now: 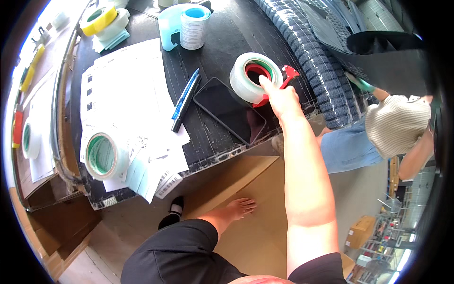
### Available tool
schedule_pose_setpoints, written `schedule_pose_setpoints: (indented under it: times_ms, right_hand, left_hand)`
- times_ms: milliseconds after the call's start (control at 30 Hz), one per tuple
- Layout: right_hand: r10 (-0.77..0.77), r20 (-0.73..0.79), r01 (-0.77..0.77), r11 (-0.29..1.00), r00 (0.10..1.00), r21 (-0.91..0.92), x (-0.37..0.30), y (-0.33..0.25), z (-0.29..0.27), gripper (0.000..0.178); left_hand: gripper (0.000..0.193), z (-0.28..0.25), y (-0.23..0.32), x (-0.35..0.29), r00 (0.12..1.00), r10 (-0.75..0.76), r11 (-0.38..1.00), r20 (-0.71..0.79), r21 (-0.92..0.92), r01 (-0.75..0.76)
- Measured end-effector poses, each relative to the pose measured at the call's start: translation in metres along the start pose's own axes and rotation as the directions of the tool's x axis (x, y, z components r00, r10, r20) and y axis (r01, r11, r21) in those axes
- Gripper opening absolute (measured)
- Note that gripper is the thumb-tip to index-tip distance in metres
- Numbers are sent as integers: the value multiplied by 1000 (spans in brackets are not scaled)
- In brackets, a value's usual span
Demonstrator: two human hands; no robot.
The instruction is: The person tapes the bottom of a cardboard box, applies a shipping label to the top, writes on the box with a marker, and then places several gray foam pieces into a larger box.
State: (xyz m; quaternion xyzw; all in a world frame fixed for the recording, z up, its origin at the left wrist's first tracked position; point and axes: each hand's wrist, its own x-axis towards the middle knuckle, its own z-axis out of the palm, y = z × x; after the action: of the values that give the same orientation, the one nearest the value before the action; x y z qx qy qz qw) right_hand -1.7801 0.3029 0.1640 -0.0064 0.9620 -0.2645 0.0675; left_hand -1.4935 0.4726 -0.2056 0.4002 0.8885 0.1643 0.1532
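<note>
Now right hand clamped on red tape dispenser beside dark phone; left hand flat, open on brown cardboard box; white label sheets leftward.

Bright daylight falls from the far left, washing out the papers and glaring off the phone. Focus is sharp; fisheye bending and dark vignetting mark the rim.
</note>
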Motion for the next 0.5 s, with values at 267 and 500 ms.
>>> schedule_pose_setpoints:
  times_ms: [267, 500]
  right_hand:
    - [23, 503, -88, 990, 864, 106, 30, -31, -25, 35]
    - [-542, 475, -308, 372, 693, 875, -31, 111, -84, 45]
  left_hand:
    - [58, 64, -5, 24, 994, -107, 983, 13, -152, 108]
    - [57, 75, 8, 21, 991, -118, 979, -55, -176, 107]
